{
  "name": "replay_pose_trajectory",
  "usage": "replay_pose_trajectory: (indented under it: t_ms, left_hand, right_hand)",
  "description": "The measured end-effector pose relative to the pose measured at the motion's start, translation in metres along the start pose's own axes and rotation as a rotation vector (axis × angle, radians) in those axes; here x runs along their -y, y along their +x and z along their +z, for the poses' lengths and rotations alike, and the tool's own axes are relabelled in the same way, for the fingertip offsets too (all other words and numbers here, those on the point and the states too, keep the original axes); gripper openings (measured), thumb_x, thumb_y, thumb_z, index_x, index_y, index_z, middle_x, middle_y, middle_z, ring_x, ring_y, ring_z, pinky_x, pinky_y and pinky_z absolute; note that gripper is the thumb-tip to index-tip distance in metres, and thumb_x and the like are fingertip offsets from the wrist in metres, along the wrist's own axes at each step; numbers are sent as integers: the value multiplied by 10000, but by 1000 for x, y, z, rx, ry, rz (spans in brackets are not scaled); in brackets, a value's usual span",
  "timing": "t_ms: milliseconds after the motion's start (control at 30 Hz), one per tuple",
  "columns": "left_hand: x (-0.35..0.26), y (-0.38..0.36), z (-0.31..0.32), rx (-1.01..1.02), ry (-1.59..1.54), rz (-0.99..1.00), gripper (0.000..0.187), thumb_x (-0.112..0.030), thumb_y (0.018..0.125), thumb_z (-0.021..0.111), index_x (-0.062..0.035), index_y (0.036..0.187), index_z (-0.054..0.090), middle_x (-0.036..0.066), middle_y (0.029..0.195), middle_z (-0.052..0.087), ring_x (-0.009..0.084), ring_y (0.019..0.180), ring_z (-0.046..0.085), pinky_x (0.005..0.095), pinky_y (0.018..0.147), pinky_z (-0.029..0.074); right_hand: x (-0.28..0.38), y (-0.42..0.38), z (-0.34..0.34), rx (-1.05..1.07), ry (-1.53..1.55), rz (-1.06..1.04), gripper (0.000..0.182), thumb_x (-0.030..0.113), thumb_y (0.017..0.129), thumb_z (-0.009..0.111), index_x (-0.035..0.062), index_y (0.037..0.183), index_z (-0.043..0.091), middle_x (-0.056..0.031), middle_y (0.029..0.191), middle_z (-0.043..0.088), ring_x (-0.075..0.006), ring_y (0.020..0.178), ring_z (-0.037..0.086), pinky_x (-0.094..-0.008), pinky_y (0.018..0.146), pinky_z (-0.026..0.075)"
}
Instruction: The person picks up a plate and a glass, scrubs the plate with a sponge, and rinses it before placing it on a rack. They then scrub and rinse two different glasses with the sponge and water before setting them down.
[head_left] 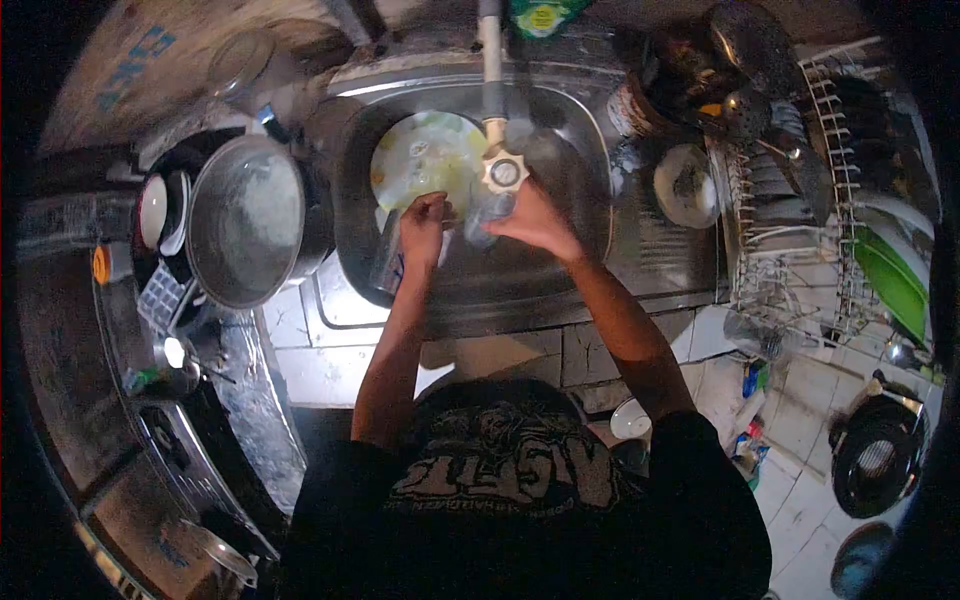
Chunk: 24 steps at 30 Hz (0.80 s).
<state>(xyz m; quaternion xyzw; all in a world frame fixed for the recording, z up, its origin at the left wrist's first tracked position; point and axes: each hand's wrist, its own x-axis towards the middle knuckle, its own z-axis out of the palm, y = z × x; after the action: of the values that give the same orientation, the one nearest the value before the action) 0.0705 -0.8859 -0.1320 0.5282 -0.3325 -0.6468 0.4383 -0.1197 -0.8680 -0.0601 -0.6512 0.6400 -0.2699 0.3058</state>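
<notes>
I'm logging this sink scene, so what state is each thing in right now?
Left hand: closed on something small, over the sink.
Right hand: gripping a clear glass below the tap.
Tap: whether water runs, cannot tell.
Plate: in the sink, soiled, tilted against its back wall.
Pot: uncovered, left of the sink.
Dish rack: loaded with dishes.

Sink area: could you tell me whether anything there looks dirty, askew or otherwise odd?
The plate leaning tilted in the sink carries yellowish smears. The left hand and right hand hold a clear glass under the tap. Nothing looks spilled or broken.
</notes>
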Motion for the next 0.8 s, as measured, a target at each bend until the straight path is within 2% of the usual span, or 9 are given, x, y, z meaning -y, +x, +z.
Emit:
replay_pose_trajectory:
  t_ms: [67,200,267,300,333,400,533,600,800]
  left_hand:
    - [5,-12,-23,25,168,147,239,-181,935,544,8,1071,597,112,907,642,182,772,636,312,683,529]
    - [8,-24,-46,-34,262,129,189,-127,911,542,11,1015,616,66,905,649,117,752,600,262,679,483]
    - [0,-32,-46,-29,243,135,188,-134,900,555,8,1007,619,62,880,649,115,741,592,261,679,479]
    - [-9,-38,-43,-11,239,136,188,-140,890,569,4,998,622,59,855,649,113,729,584,260,679,475]
    - [-20,-41,-40,-23,226,141,188,-140,890,569,4,998,622,59,855,649,113,729,584,260,679,475]
    - [-33,-48,-34,-30,327,81,184,-144,875,580,-16,998,631,74,838,664,157,746,618,279,708,483]
    - [0,-28,-38,-45,427,239,228,-152,913,552,5,1073,597,84,884,646,126,755,624,273,656,498]
    - [-1,-29,-37,-12,490,278,222,-100,881,557,-3,1078,597,85,903,653,163,808,643,279,693,504]
    - [-9,-40,-32,56,492,361,307,-85,782,625,-45,1087,609,148,1047,640,278,957,628,347,845,482]
  right_hand:
    - [1,1,3,17,101,-135,784,259,571,820,-8,1210,455,-223,1162,524,-368,1088,523,-403,941,416]
    - [21,1,-10,74,124,71,733,244,564,824,-8,1166,491,-199,1154,546,-338,1058,554,-408,888,449]
    - [19,1,-8,51,7,59,720,213,591,835,-10,1181,487,-142,1144,557,-239,1035,556,-348,907,438]
    - [20,0,-3,19,307,54,707,229,581,843,-10,1157,512,-148,1141,563,-239,1045,554,-349,901,441]
    - [19,1,-2,31,298,44,707,229,581,843,-10,1157,512,-148,1141,563,-239,1045,554,-349,901,441]
    - [31,-1,-5,-4,-209,70,733,253,543,836,13,1155,511,-178,1123,577,-315,1067,555,-387,875,459]
    - [36,-1,-7,98,-190,63,716,281,556,830,33,1155,526,-174,1114,580,-323,1051,564,-385,865,463]
    - [32,1,-2,132,47,168,653,300,569,824,26,1100,563,-179,1091,595,-338,1007,583,-389,835,476]
    - [33,-4,4,-22,-137,43,603,296,588,838,-10,1040,582,-164,1050,625,-283,920,631,-379,795,489]
